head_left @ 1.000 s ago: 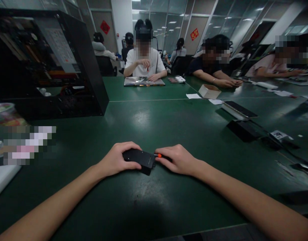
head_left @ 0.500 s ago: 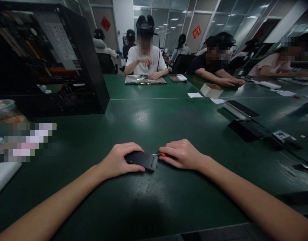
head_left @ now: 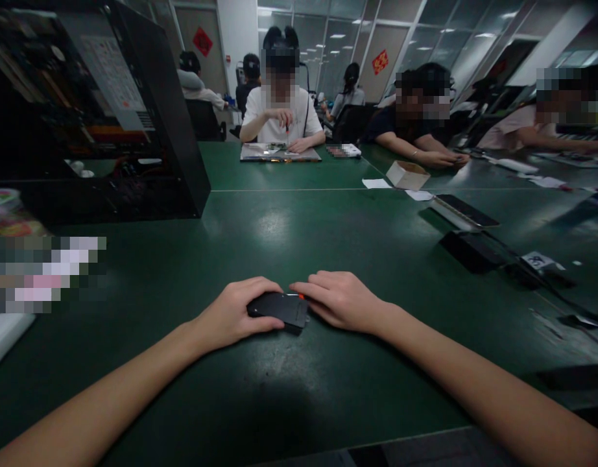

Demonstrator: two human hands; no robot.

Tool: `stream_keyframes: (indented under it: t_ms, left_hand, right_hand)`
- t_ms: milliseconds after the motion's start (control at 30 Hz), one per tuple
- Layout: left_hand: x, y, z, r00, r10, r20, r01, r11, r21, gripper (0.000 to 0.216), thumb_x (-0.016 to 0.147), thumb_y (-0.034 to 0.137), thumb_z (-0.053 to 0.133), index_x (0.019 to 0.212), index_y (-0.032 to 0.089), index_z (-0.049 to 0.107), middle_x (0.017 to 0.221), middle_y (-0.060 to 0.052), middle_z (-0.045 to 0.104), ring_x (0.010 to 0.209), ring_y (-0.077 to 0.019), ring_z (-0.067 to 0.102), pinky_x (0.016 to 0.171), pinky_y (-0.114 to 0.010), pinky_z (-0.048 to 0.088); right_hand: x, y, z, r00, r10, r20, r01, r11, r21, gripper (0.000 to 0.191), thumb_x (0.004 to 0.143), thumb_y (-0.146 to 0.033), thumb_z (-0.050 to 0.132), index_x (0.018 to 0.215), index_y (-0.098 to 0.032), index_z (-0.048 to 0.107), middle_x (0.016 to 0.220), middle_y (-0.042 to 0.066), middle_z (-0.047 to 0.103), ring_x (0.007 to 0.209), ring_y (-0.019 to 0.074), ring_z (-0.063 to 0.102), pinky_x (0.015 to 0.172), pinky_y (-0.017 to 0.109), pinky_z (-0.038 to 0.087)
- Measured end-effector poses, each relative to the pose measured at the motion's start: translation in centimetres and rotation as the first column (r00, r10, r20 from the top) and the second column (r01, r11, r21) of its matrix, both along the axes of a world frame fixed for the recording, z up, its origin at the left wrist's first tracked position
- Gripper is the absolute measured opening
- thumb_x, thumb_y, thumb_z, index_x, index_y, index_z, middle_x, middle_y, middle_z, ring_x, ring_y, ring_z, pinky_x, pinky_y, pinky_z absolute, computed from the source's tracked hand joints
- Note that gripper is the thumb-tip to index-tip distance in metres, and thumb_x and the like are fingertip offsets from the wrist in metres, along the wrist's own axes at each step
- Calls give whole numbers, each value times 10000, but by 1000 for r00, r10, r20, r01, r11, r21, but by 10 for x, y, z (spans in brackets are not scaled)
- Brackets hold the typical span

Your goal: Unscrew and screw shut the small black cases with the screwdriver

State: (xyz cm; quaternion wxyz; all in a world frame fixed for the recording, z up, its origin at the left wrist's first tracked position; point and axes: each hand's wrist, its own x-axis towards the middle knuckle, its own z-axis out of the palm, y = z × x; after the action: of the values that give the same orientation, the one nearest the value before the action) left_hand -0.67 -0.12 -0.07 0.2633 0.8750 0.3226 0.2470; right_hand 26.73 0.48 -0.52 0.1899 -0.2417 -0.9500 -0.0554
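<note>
A small flat black device (head_left: 279, 308) lies on the green table (head_left: 299, 240) just in front of me. My left hand (head_left: 233, 311) is curled over its left end and grips it. My right hand (head_left: 340, 299) is closed around a small screwdriver with an orange tip (head_left: 300, 296), most of it hidden under the fingers. The tip meets the device's right end, and the fingers of my right hand reach over the device's top edge.
An open black computer case (head_left: 99, 110) stands at the back left. Packets lie at the left edge. Black boxes (head_left: 469, 250), a phone-like slab (head_left: 467, 211) and a cardboard box (head_left: 408, 175) sit on the right. Other people work at the table's far side.
My right hand has slid left, closer over the device, so less of the screwdriver shaft shows. The device has settled flat on the table under my left hand.
</note>
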Motion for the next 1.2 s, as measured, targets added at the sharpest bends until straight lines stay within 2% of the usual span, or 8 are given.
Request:
stream_keyframes:
  t_ms: [100,367,500,567,700,900,1067,1200]
  left_hand:
    - [0,0,0,1000,-6,17,5,1000,16,389,898,491,719,1160,208,667,1081,-65,719,959,-223,683,866,-315,520]
    - [-1,3,1,990,48,135,-49,999,4,422,920,565,658,1095,183,702,1016,-72,736,905,-223,687,837,-315,509]
    - [-3,8,2,936,188,298,-178,982,-58,529,967,644,519,998,159,728,936,-82,721,856,-221,663,779,-309,494]
    - [-4,10,3,905,283,318,-267,959,-94,590,987,658,448,885,149,729,872,-81,698,810,-216,637,738,-304,481]
    - [-5,15,2,840,477,259,-438,878,-194,569,1002,570,438,651,163,625,658,-21,562,634,-166,513,617,-269,413]
    - [-6,21,-2,830,528,181,-474,838,-272,465,964,498,464,647,174,570,593,20,475,567,-143,430,542,-257,326]
    - [-11,26,-3,852,511,114,-498,858,-130,489,956,488,475,574,184,512,566,29,455,551,-135,416,542,-262,304]
    - [-15,30,-6,878,479,3,-479,878,11,500,984,478,443,609,180,585,611,-2,596,585,-158,518,564,-271,326]
  right_hand:
    - [-4,0,-3,1000,24,14,-24,998,-49,341,1054,-249,355,1287,-122,569,914,81,659,787,181,578,665,299,429]
    - [14,8,3,999,45,-27,-45,999,-15,301,1039,-252,425,1218,-115,624,860,71,635,756,180,548,654,304,415]
    - [20,13,1,999,0,-54,-5,996,-87,297,1036,-261,442,1212,-113,629,882,76,654,774,170,577,665,292,433]
    - [21,14,0,997,-48,-65,38,988,-148,296,1031,-265,455,1225,-116,622,922,83,666,803,169,602,695,288,458]
    - [19,15,-3,991,-126,-41,112,963,-243,297,1030,-278,455,1239,-139,614,979,83,673,841,171,629,731,292,490]
    - [14,14,-5,983,-183,18,181,941,-285,301,1028,-303,465,1251,-170,616,1022,82,672,887,193,643,752,320,522]
    - [10,12,-4,979,-202,9,196,939,-282,284,1021,-295,479,1224,-180,639,1088,102,668,965,217,641,792,349,545]
    - [8,12,-4,980,-186,-76,163,956,-242,273,1030,-278,459,1187,-169,653,1109,117,672,972,222,626,825,380,548]
